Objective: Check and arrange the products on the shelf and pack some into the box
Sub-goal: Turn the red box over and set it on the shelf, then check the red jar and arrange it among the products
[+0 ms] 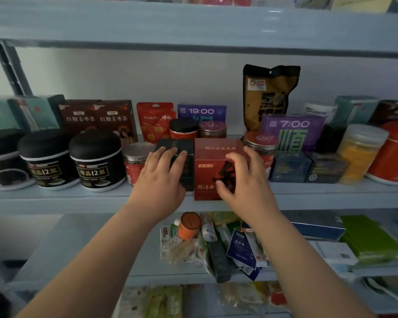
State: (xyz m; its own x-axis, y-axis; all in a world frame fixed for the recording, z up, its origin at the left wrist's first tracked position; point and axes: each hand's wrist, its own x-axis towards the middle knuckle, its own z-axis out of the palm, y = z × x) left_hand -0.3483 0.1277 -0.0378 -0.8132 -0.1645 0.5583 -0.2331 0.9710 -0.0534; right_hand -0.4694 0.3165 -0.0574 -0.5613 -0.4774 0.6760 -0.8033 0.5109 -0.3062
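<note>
Both hands on two boxes at the front of the middle shelf [79, 198].
Left hand [161, 177] lies on the dark green box [189, 173], fingers nearly straight over its top edge, no clear grip. Right hand [244, 180] grips the red box [210, 157], fingers curled at its top right corner, thumb on the front. Red box touches the green box's 3 o'clock side. Clear jar [260, 143] at red box's 3 o'clock, black tubs [95, 161] far at 9 o'clock.
</note>
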